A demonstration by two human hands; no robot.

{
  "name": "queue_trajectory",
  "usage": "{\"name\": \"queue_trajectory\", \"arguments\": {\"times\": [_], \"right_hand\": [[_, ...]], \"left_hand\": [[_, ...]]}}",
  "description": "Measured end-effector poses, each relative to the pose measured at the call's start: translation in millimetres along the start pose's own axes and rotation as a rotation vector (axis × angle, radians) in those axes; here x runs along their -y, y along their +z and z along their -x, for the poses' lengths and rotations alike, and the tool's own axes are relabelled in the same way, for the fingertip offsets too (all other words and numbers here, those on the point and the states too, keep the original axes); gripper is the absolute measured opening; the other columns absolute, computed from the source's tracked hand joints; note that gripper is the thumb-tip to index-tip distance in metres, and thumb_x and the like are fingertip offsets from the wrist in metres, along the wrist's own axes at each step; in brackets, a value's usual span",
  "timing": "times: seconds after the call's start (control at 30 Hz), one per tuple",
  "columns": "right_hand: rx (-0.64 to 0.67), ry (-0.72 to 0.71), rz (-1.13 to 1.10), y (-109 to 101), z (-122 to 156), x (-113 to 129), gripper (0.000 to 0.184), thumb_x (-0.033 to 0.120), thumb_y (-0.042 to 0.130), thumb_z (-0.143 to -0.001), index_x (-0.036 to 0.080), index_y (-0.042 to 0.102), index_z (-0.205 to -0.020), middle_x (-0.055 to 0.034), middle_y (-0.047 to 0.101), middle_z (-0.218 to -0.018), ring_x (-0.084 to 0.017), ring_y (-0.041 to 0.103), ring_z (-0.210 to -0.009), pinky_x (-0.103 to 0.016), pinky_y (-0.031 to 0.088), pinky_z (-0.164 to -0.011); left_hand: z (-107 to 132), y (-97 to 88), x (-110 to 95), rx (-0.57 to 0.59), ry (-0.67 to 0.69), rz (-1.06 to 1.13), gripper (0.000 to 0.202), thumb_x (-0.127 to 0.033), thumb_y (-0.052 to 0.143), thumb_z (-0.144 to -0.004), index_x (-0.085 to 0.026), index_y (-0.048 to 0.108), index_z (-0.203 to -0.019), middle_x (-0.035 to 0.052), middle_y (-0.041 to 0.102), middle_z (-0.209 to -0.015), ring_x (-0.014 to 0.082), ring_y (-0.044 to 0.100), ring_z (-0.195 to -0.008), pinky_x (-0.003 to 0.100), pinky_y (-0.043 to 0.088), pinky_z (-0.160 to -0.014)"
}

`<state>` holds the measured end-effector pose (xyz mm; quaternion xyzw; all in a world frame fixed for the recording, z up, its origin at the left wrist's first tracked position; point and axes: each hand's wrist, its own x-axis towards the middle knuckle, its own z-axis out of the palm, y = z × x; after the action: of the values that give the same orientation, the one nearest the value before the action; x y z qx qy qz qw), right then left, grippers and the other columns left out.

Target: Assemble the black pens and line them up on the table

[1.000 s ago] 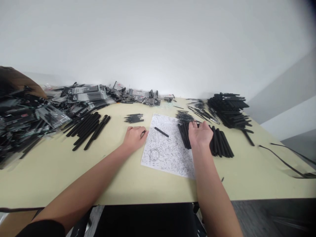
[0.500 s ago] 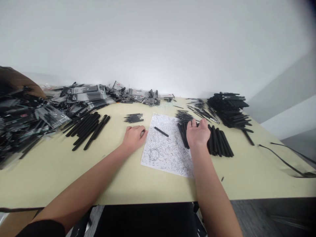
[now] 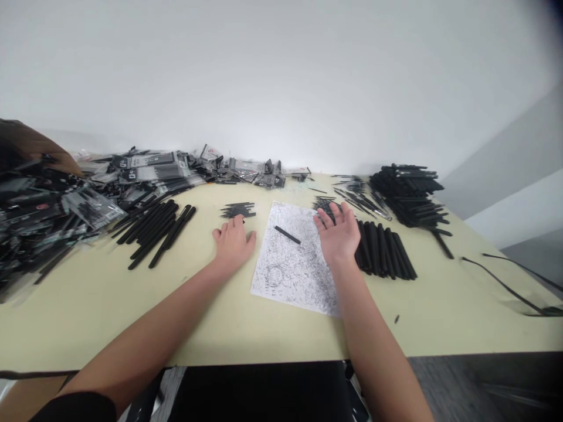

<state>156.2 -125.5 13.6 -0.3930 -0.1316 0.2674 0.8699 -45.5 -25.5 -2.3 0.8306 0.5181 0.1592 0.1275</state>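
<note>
My left hand (image 3: 233, 243) is on the table at the near side of a small bundle of thin black pen refills (image 3: 237, 209). Its thumb stands away from the bent fingers, and a tiny dark bit shows by one fingertip. Fingers spread and palm turned up, my right hand (image 3: 339, 234) is over the right edge of a scribbled white sheet (image 3: 288, 272); nothing lies in it. Beside it is a row of thick black pens (image 3: 385, 249), partly hidden by the hand. One black pen part (image 3: 287, 234) rests on the sheet between my hands.
Loose black pens (image 3: 153, 228) and a heap of plastic-wrapped packets (image 3: 149, 167) lie left. More thin refills (image 3: 325, 205), scattered slim pieces (image 3: 360, 199) and a stacked pile of black pens (image 3: 407, 193) are right. Glasses (image 3: 510, 284) sit at the far right.
My left hand has opened from a pinch and shifted slightly left, toward the refills. My right hand has moved left off some of the thick pens, its fingers spreading.
</note>
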Motion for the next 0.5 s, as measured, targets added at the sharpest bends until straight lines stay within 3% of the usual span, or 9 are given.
{"name": "queue_trajectory", "arguments": {"times": [0.1,0.27,0.4,0.5], "right_hand": [[0.123,-0.028,0.000,4.7,4.2,3.0,0.037,0.055,0.056,-0.084,0.027,0.059,-0.108,0.0005,0.064,-0.101,-0.014,0.066,-0.076,-0.040,0.057,-0.082],[0.432,-0.130,0.063,23.0,32.6,19.2,0.043,0.062,0.053,-0.084,0.022,0.068,-0.092,0.0012,0.062,-0.071,-0.015,0.060,-0.064,-0.037,0.056,-0.072],[0.734,-0.193,0.106,48.3,86.6,48.6,0.057,0.072,0.044,-0.087,0.023,0.072,-0.080,-0.0031,0.063,-0.070,-0.019,0.062,-0.069,-0.041,0.056,-0.076],[0.920,-0.206,0.120,70.4,130.6,77.7,0.053,0.074,0.042,-0.086,0.032,0.073,-0.095,-0.0033,0.065,-0.081,-0.023,0.064,-0.083,-0.043,0.054,-0.083]], "left_hand": [[0.1,-0.7,-0.7,0.015,-0.004,-0.002,0.047,-0.037,0.045,-0.090,-0.015,0.043,-0.132,0.0195,0.059,-0.129,0.0359,0.053,-0.118,0.051,0.031,-0.098],[0.3,-1.0,-0.6,0.008,-0.009,-0.009,0.045,-0.037,0.046,-0.090,-0.015,0.045,-0.130,0.0189,0.060,-0.127,0.0353,0.053,-0.116,0.051,0.032,-0.097],[0.5,0.1,1.4,0.011,-0.010,-0.010,0.046,-0.037,0.046,-0.090,-0.014,0.045,-0.129,0.0184,0.060,-0.127,0.0358,0.053,-0.116,0.052,0.033,-0.096],[0.6,0.8,2.5,0.021,0.001,-0.012,0.047,-0.037,0.046,-0.090,-0.014,0.044,-0.131,0.0191,0.058,-0.129,0.0361,0.052,-0.118,0.053,0.032,-0.098]]}}
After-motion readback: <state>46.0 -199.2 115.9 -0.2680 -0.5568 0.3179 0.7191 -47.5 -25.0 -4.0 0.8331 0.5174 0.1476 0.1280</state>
